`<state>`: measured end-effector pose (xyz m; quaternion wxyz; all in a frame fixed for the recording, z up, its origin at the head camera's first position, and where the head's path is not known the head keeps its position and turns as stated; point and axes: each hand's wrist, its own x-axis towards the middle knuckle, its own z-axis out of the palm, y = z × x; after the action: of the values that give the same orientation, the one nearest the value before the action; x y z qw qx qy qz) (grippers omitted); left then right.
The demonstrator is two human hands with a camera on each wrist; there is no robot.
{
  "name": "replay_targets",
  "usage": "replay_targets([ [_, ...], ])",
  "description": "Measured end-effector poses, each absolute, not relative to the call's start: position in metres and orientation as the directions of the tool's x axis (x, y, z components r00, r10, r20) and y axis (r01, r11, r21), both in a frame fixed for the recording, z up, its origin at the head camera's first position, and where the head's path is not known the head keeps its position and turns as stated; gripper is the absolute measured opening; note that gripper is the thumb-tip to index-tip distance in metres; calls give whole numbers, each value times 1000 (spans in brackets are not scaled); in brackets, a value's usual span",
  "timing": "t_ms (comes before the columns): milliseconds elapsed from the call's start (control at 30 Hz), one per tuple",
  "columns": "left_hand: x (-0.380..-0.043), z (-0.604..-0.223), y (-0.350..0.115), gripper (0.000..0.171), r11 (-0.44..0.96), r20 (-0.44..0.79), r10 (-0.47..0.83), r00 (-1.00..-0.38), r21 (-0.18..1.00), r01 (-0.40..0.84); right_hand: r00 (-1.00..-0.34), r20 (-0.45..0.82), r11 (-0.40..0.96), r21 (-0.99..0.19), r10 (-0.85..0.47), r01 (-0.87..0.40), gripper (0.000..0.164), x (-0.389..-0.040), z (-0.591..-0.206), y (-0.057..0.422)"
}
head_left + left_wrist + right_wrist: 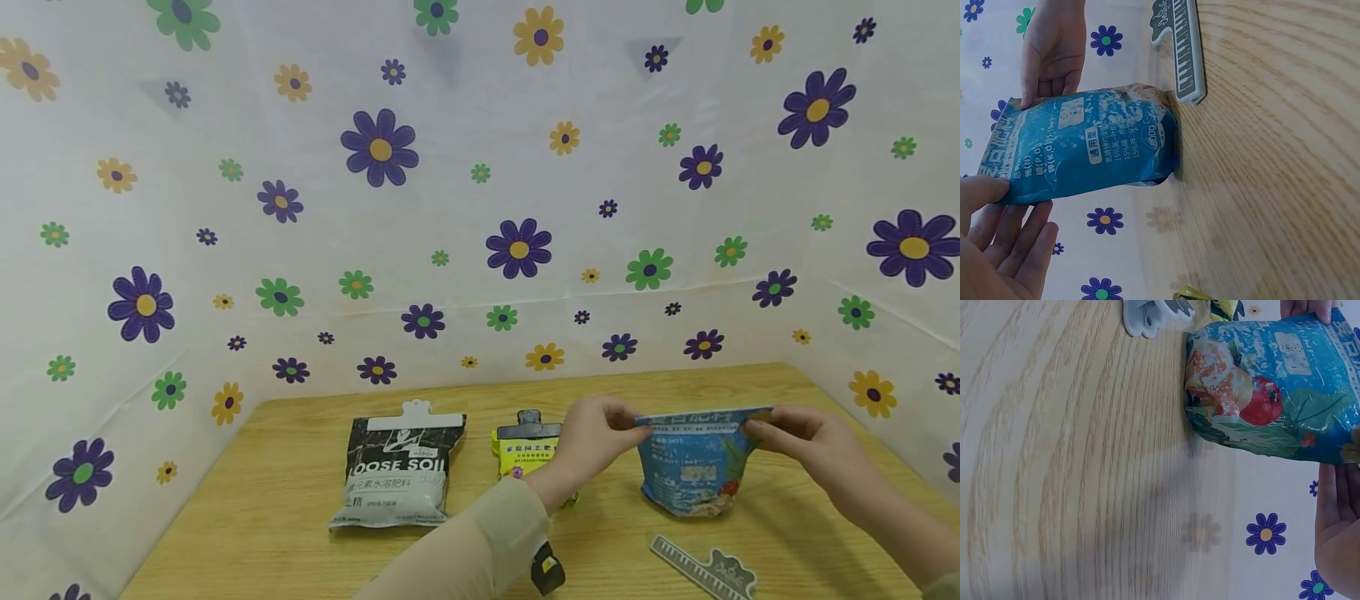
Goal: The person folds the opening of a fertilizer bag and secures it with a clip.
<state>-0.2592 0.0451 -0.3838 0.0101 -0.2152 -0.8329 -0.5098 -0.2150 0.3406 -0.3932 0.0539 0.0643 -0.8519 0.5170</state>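
A blue fertilizer bag (pixel 693 467) with vegetable pictures stands upright at the right of the table. My left hand (pixel 592 437) pinches its top left corner between thumb and fingers. At the opposite top corner, my right hand (pixel 810 442) pinches the edge the same way, so the top is stretched out straight. In the left wrist view the bag (pixel 1085 140) shows white print, and its bottom is at the tabletop. A sealing clip (pixel 701 567) with a piano-key pattern lies in front of the bag.
On the left, a black and grey soil bag (pixel 397 479) has a white clip (pixel 415 417) along its top. A yellow bag (pixel 521 458) with a dark clip (pixel 528 427) stands partly behind my left arm. Near that sleeve lies a small black object (pixel 547 571). Flowered cloth (pixel 450 192) surrounds the wooden table (pixel 247 500).
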Motion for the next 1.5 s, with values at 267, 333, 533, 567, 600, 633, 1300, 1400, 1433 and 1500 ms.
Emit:
replay_targets([
  [267,-259,-383,44,9,387,230,351,-907,847,365,-987,148,435,-887,-57,-158,20,-213,-394,341],
  [333,-259,-383,44,9,385,233,353,-906,847,367,-988,146,416,-896,-55,-156,20,-213,-395,341],
  [533,-259,-384,44,9,383,247,356,-901,841,382,-990,133,385,-912,-44,-139,20,-213,-396,341],
  [567,-259,-384,44,9,382,250,356,-901,841,384,-990,134,378,-915,-44,-141,20,-213,-396,342],
  [600,-259,-384,44,9,381,251,356,-900,840,385,-990,134,369,-919,-46,-142,20,-213,-397,342],
  [633,-260,-384,44,9,379,253,356,-900,841,386,-989,136,360,-921,-49,-145,21,-213,-397,342],
  [1300,-259,-385,44,7,379,256,352,-900,841,387,-996,78,392,-916,-50,-91,19,-207,-398,347],
  [1400,-259,-385,44,7,378,255,351,-901,842,386,-997,63,387,-919,-45,-75,19,-207,-400,350],
  [1433,-259,-385,44,6,377,255,351,-901,842,385,-997,56,381,-922,-44,-68,19,-207,-400,350],
  [1500,-259,-385,44,6,376,253,350,-902,844,383,-998,40,373,-926,-38,-52,18,-206,-401,352],
])
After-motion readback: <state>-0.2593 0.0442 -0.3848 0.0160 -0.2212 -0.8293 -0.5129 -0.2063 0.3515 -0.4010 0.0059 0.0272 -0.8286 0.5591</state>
